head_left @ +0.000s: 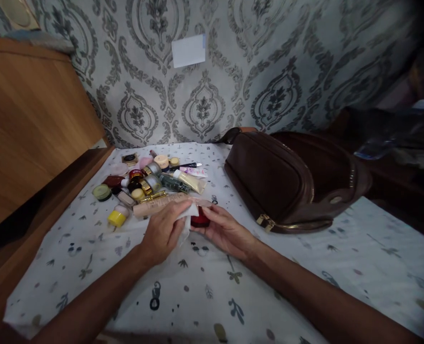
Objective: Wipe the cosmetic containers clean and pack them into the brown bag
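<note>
My right hand point(226, 229) grips a small, dark red cosmetic jar point(199, 219) over the patterned white cloth. Pinched in my left hand point(164, 230) is a white wipe point(187, 218), pressed against the jar's left side. Part of the jar is hidden by my fingers and the wipe. Just beyond my hands lies a long beige tube point(150, 206). A pile of cosmetics spreads behind it, with a dark green tube point(174, 183), a cream-coloured tube point(192, 180), a yellow-and-white jar point(117, 217) and a green-lidded jar point(102, 192).
A large brown leather bag point(269, 177) with its zip open stands to the right. Wooden furniture point(36, 119) rises along the left edge. Patterned wallpaper point(219, 95) with a white card point(189, 50) backs the surface, which is covered by a printed cloth point(125, 296).
</note>
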Demonstrator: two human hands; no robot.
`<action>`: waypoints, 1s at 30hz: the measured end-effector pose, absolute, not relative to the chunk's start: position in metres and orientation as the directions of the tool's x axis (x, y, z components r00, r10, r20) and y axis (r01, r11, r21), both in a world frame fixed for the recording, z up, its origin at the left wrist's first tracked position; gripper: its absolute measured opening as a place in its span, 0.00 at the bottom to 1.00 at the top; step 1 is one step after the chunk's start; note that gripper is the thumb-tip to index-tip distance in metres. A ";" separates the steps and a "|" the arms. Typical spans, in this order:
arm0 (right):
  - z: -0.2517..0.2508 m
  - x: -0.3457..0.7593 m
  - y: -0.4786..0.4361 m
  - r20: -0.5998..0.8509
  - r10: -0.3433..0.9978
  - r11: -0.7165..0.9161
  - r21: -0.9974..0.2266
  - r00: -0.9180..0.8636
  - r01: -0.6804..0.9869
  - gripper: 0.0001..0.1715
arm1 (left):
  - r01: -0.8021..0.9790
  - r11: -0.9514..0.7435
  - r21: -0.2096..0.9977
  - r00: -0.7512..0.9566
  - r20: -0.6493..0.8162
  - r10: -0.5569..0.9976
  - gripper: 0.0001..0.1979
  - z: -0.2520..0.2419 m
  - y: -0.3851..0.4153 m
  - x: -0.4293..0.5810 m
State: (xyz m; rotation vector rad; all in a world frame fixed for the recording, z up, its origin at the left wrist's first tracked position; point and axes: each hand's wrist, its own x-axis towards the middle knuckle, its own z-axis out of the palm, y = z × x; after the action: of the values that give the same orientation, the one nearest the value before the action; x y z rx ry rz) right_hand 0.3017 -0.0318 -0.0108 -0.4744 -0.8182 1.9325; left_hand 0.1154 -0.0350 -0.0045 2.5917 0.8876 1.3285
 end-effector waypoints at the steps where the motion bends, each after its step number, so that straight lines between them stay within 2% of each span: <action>1: -0.011 0.302 -0.032 0.008 0.879 -0.328 -0.715 -0.477 -0.618 0.19 | 0.449 -0.824 0.345 0.439 0.719 0.540 0.19 -0.005 -0.034 0.114; 5: -0.013 0.303 -0.030 -0.024 0.901 -0.323 -0.702 -0.433 -0.635 0.17 | 0.433 -0.824 0.365 0.447 0.707 0.548 0.14 -0.006 -0.032 0.114; 10: -0.013 0.304 -0.029 -0.018 0.916 -0.305 -0.681 -0.402 -0.666 0.17 | 0.417 -0.811 0.411 0.458 0.675 0.578 0.13 0.001 -0.037 0.117; 16: -0.009 0.301 -0.032 -0.019 0.906 -0.316 -0.696 -0.423 -0.645 0.19 | 0.448 -0.775 0.446 0.400 0.674 0.620 0.03 0.002 -0.037 0.118; 20: -0.011 0.300 -0.031 -0.036 0.911 -0.320 -0.687 -0.410 -0.652 0.19 | 0.528 -0.712 0.462 0.295 0.687 0.664 0.10 -0.007 -0.033 0.119; 27: -0.010 0.302 -0.030 -0.045 0.926 -0.305 -0.676 -0.375 -0.671 0.20 | 0.411 -0.819 0.400 0.524 0.632 0.571 0.10 -0.006 -0.037 0.119; 30: -0.009 0.302 -0.031 -0.070 0.928 -0.315 -0.672 -0.366 -0.670 0.18 | 0.406 -0.820 0.402 0.522 0.635 0.570 0.10 -0.004 -0.035 0.118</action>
State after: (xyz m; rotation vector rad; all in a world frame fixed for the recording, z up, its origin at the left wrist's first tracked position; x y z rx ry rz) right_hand 0.3021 -0.0306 -0.0094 -0.5527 -0.6729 1.8694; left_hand 0.1181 -0.0353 -0.0040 2.5574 0.8316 1.1806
